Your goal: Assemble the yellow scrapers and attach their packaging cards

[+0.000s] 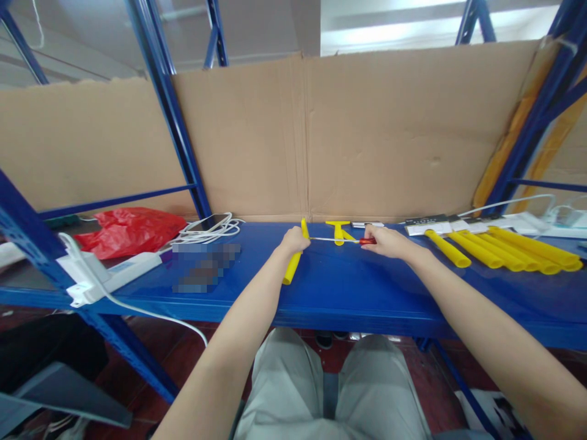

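My left hand (295, 241) is closed around a yellow tool (291, 269), whose tube-like handle points down toward the shelf's front edge. A screwdriver with a red handle (367, 241) is in my right hand (386, 241), its fingers wrapped round it. The thin metal shaft (334, 239) runs left and its tip meets the yellow tool beside my left hand. Behind the shaft, a yellow T-shaped piece (339, 232) lies on the blue shelf (339, 287). Several yellow-handled tools (504, 249) lie in a row at the right.
A red plastic bag (132, 231), coiled white cable (213, 229) and white power strip (132, 272) are at the left. A cardboard wall (367, 134) closes the back, between blue metal posts (177, 122). A white cord hangs over the front edge at the left.
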`<act>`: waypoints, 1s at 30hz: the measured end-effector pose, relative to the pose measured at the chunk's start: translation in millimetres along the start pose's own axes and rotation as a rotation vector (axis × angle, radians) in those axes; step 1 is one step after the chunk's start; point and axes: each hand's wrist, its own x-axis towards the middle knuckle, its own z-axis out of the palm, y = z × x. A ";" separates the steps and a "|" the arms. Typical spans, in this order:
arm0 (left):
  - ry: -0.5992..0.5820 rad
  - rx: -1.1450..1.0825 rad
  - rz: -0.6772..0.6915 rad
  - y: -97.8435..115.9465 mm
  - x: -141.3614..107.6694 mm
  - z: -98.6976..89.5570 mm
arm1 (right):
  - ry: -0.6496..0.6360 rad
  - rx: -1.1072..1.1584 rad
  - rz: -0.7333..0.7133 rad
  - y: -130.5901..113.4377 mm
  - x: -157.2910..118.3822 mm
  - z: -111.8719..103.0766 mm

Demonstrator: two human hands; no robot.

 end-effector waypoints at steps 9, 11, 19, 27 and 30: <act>-0.010 0.006 -0.002 2.1 -2.7 -2.1 | -0.118 0.065 -0.031 4.3 0.8 4.2; -0.022 -0.002 -0.005 3.4 -4.4 -3.4 | -0.102 0.072 -0.028 7.0 1.6 7.7; -0.014 0.002 -0.002 3.0 -3.5 -2.0 | -0.081 0.045 -0.025 3.8 0.5 5.0; -0.010 0.015 0.010 -0.3 1.8 0.4 | -0.133 0.089 -0.037 2.6 1.1 4.1; -0.011 0.003 0.016 -0.3 0.9 0.0 | -0.099 0.081 -0.011 5.7 1.9 8.1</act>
